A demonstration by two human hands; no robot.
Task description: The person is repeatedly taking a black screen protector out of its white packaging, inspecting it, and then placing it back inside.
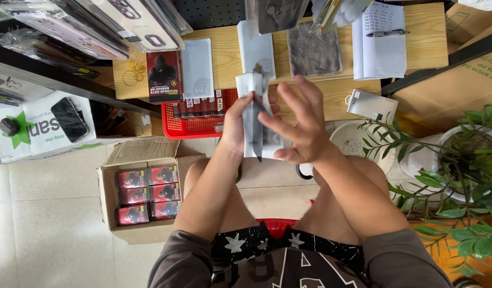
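Mid-air, a slim pale sleeve [255, 114] was pinched upright in left hand [236, 121]; right hand [299, 125] spread open, just touching it. Dark insert seemed half out. Below: red basket [195, 125], wooden table [224, 50].

A long white sleeve package [255, 114] is held upright between the hands. A dark red and black box [164, 76] is laid on the wooden surface [424, 40], just beside a flat white packet [197, 68]. Six small red and black boxes [148, 194] are packed in an open cardboard carton [141, 232] on the floor. A white box with green print [37, 130] is seen at the left.
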